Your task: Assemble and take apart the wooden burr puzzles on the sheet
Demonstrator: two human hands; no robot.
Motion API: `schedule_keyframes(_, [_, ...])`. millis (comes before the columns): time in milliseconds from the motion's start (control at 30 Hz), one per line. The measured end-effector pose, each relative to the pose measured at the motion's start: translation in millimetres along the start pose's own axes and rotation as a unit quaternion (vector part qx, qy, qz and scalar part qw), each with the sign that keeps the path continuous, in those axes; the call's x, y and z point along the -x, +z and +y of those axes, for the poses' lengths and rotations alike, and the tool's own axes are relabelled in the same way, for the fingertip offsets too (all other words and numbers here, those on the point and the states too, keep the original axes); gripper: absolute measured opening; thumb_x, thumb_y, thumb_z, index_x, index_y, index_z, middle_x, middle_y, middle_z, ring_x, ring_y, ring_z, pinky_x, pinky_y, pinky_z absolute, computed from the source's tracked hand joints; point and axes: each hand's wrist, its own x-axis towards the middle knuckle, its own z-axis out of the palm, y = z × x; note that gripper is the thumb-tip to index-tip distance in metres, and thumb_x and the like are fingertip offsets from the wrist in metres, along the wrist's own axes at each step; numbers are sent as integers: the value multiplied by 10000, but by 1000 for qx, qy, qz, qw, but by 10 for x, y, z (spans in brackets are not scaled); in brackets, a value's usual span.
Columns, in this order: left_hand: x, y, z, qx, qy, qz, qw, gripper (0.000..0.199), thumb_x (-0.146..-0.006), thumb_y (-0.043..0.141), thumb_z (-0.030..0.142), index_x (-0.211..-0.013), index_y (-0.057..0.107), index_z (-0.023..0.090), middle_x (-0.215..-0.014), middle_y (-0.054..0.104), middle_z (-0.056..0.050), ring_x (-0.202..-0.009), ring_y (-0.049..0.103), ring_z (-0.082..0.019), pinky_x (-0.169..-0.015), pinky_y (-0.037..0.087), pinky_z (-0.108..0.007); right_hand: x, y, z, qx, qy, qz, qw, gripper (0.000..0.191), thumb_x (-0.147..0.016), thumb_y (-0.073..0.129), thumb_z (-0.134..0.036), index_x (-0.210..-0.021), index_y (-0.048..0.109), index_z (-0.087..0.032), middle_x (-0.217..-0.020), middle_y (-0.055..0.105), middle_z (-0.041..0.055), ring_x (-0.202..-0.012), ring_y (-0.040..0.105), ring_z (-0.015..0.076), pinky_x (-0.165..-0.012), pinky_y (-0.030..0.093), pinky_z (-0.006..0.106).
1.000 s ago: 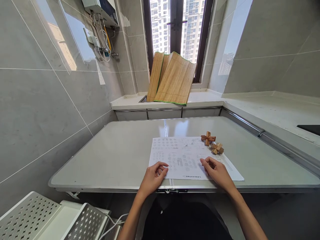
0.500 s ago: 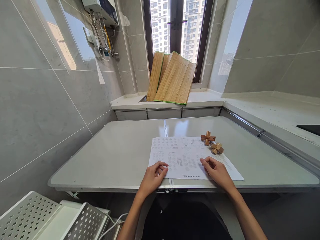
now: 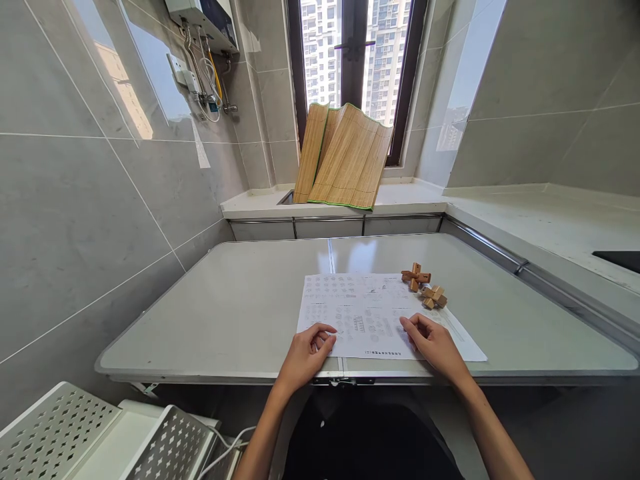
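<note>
Left hand (image 3: 309, 350): over the paper's near left corner, forearm across the table's near edge. Fingers loosely curled, thumb tip close to the forefinger; narrow gap. Whether the fingertips press on the sheet, cannot tell.

Right hand (image 3: 436, 343): over the near edge of the paper, right of its middle. Fingers half bent, thumb and forefinger pointing inward, narrow gap between thumb and fingers. Contact with the sheet cannot be told.

Paper (image 3: 360, 303): flat on the table (image 3: 240, 300), between and beyond the hands, rows of small printed figures; heading along the near edge too small to read. It lies across the table's centre seam, mostly right of it.

Dark cross (image 3: 415, 277): wooden, at the paper's far right corner. Pale cross (image 3: 434, 297): wooden, just beside it, nearer the right hand, at the paper's right edge. Whether the two touch, cannot tell.

Surroundings: folded mat (image 3: 355, 160) leaning before the window (image 3: 353, 67); perforated rack (image 3: 170, 443) low at left, cable (image 3: 225, 457) beside it
</note>
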Motion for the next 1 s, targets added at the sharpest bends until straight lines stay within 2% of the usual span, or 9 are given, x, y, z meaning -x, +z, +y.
schedule_keyframes(1000, [-5, 8, -4, -2, 3, 4, 1000, 369, -933, 573, 507, -1083, 730, 209, -808, 671, -17, -693, 537, -145, -651, 421, -249, -6, -11, 1, 9, -2, 5, 1000, 523, -910, 518, -696, -702, 566, -219, -569, 575, -10, -541, 500, 161, -569, 388, 272])
